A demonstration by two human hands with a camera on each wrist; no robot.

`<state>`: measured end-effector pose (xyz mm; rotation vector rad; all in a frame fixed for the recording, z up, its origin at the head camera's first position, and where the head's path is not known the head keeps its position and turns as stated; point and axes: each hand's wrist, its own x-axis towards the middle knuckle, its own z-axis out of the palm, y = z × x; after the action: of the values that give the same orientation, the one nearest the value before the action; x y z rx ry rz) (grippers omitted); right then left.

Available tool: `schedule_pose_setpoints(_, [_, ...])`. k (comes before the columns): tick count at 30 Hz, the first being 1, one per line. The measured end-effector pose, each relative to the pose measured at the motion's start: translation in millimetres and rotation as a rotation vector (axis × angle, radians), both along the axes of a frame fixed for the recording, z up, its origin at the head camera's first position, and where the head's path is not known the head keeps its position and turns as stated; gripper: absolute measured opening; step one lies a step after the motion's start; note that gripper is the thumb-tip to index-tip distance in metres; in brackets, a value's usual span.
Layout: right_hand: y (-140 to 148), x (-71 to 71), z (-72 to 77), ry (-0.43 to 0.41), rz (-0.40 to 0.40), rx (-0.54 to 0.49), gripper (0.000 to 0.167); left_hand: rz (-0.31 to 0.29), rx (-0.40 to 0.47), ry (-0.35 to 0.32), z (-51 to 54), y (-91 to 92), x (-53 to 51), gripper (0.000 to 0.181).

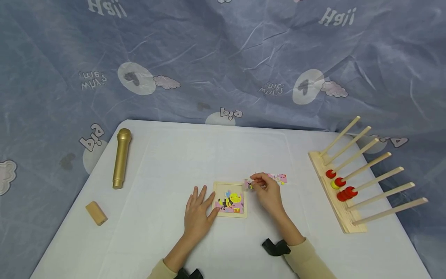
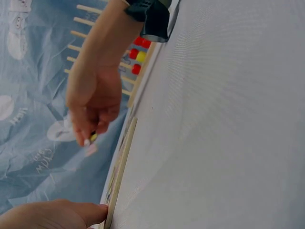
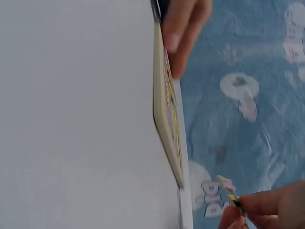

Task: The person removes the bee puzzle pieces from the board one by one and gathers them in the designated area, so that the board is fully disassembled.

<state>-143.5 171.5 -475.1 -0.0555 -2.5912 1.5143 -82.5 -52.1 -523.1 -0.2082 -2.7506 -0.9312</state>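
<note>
A small wooden puzzle tray (image 1: 230, 183) lies on the table, partly filled with pieces that show a yellow and black bee (image 1: 230, 199). My left hand (image 1: 199, 219) lies with spread fingers at the tray's left side, its thumb touching the lower left edge. Between thumb and fingers of my right hand (image 1: 269, 194) is a puzzle piece (image 3: 232, 198), pink with yellow and black, held above the table just right of the tray. More pink puzzle pieces (image 1: 281, 178) lie behind the right hand, which partly hides them.
At the right stands a wooden peg rack (image 1: 324, 178) with red and yellow beads (image 1: 343, 195) on some pegs. A gold microphone (image 1: 122, 159) lies at the far left, with a wooden block (image 1: 96, 213) in front of it. A patterned blue cloth (image 1: 223, 58) hangs behind the white table.
</note>
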Motion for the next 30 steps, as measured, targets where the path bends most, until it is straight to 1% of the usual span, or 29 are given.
schedule_pose_setpoints(3, [16.9, -2.8, -3.3, -0.016, -0.058, 0.031, 0.013, 0.006, -0.004, -0.004, -1.6, -0.6, 0.4, 0.049])
schedule_pose_setpoints(6, [27.6, -3.6, -9.5, -0.017, -0.084, 0.063, 0.013, 0.009, -0.010, -0.008, -3.2, -1.0, 0.5, 0.049])
schedule_pose_setpoints(9, [32.5, -4.2, -16.6, 0.008, -0.082, 0.109, 0.012, 0.008, -0.004, -0.001, -3.5, -1.0, 0.7, 0.049])
schedule_pose_setpoints(13, [34.3, -3.9, -23.3, 0.083, -0.082, 0.171, 0.011, 0.006, 0.004, 0.001, -1.8, -0.1, 1.4, 0.049])
schedule_pose_setpoints(16, [35.0, -3.4, -26.0, 0.132, -0.093, 0.207, 0.009, 0.005, 0.002, -0.005, -0.7, 0.2, 1.3, 0.049])
schedule_pose_setpoints(20, [35.9, -4.0, -28.9, 0.177, -0.093, 0.244, 0.009, 0.004, 0.001, -0.007, -0.2, -0.1, 1.2, 0.049])
schedule_pose_setpoints(24, [36.5, -4.1, -30.5, 0.198, -0.084, 0.273, 0.010, 0.003, 0.001, -0.008, 0.0, -0.1, 1.0, 0.049])
schedule_pose_setpoints(30, [36.9, -4.1, -31.6, 0.175, -0.075, 0.305, 0.010, 0.003, 0.002, -0.001, -0.4, 0.3, 0.4, 0.049])
